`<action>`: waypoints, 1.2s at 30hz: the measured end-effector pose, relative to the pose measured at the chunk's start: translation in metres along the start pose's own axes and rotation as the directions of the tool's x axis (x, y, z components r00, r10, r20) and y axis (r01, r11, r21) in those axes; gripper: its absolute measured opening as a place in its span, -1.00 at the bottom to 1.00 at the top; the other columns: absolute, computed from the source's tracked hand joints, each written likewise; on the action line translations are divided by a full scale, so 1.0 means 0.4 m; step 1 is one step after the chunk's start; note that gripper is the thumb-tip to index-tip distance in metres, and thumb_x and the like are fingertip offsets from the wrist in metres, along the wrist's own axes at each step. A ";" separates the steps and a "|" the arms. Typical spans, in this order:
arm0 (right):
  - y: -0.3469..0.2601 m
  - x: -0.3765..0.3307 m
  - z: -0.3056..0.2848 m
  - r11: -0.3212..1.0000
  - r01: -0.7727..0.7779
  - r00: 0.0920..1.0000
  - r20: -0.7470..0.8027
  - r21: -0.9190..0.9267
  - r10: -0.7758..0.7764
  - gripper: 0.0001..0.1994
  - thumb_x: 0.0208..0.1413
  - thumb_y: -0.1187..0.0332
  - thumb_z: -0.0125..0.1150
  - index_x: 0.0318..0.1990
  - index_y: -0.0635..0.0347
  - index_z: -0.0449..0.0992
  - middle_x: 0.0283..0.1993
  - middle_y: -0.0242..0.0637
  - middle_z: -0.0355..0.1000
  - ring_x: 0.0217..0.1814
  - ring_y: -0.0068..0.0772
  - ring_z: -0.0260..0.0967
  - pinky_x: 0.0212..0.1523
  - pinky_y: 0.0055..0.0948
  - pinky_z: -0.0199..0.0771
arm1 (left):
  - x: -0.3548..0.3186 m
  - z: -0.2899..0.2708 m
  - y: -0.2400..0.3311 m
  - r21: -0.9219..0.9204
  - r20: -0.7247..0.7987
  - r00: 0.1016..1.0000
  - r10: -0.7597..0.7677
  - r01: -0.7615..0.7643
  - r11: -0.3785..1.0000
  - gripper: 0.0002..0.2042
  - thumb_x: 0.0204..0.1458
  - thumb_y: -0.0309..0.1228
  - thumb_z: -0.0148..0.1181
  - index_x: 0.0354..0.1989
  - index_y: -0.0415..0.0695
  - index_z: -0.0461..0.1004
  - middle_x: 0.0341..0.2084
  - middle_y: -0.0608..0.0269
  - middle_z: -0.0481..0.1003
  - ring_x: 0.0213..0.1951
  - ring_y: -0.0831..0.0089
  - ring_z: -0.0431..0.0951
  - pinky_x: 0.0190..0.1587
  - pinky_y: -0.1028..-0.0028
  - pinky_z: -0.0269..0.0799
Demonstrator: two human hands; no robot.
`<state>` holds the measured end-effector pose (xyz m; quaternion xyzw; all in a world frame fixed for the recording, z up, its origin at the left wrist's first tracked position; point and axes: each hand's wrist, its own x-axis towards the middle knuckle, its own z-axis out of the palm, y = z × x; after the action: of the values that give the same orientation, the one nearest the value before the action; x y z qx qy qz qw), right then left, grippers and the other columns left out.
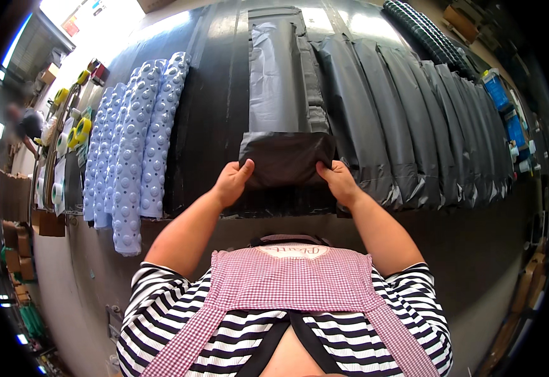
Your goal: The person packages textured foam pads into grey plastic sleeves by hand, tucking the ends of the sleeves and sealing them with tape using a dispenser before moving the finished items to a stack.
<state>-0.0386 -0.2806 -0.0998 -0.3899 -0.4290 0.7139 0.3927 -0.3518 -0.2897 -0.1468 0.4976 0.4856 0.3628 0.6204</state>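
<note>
Between my hands the near end of a grey plastic mailing bag [280, 81] is held out flat, its dark open flap [287, 160] facing me. My left hand [233, 181] pinches the flap's left corner with the thumb on top. At the right corner, my right hand [340, 182] grips it the same way. The rest of the bag lies lengthwise on the dark table, on top of other grey bags [312, 81]. Whether anything is inside the bag cannot be seen.
Several filled grey bags [406, 119] lie in a row on the right. Rolled pale-blue bumpy mats [136, 138] lie on the left, one overhanging the table's front edge. Yellow tape rolls [82, 131] stand at far left, blue packages [497, 91] at far right. Another person [28, 124] bends in the left background.
</note>
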 end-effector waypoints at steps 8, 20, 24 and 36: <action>0.113 0.067 0.016 0.996 0.043 0.880 -0.469 -0.081 -0.076 -0.59 0.35 0.20 0.15 -0.58 0.15 0.38 -0.57 -0.62 0.19 -0.50 -0.70 -0.01 -0.47 -0.48 0.07 | -0.007 0.151 0.001 -0.172 -0.469 0.873 0.133 -0.238 0.956 -0.61 0.27 -0.15 0.22 -0.57 -0.10 0.41 -0.61 0.65 0.26 -0.52 0.76 0.11 -0.49 0.58 0.04; -0.036 0.051 0.089 0.015 0.085 0.668 0.046 -0.996 -0.743 -0.65 -0.05 0.35 0.36 -0.09 0.16 0.46 -0.02 -0.17 0.47 -0.04 -0.06 0.42 0.01 -0.14 0.38 | -0.026 0.167 0.002 -0.112 -0.600 0.795 0.089 -0.195 0.974 -0.59 0.09 -0.42 0.37 -0.60 -0.03 0.17 -0.64 0.56 0.17 -0.54 0.70 0.10 -0.50 0.52 0.08; -0.054 0.101 0.206 -0.048 0.101 0.862 0.112 -0.994 -0.495 -0.32 0.16 0.21 0.25 0.37 0.33 0.20 0.35 0.22 0.24 0.21 0.08 0.42 0.17 -0.16 0.47 | -0.019 0.169 -0.009 -0.066 -0.623 0.774 0.112 -0.195 0.979 -0.62 0.04 -0.41 0.41 -0.55 -0.06 0.21 -0.62 0.53 0.21 -0.52 0.67 0.14 -0.48 0.51 0.15; -0.027 0.272 0.036 0.704 0.041 0.906 -0.271 -0.709 -0.326 0.18 -0.15 0.17 0.51 0.56 0.05 -0.24 0.22 0.04 0.34 0.17 -0.05 0.45 0.18 -0.20 0.47 | 0.036 0.096 -0.045 -0.029 -0.611 0.784 0.111 -0.162 0.986 -0.79 0.18 -0.32 0.31 -0.23 -0.18 0.45 -0.42 0.40 0.46 -0.44 0.67 0.39 -0.34 0.57 0.37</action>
<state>-0.0913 -0.1842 -0.1090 -0.5912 -0.6166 0.3705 0.3648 -0.3117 -0.2909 -0.1665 0.3635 0.6065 0.5661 0.4237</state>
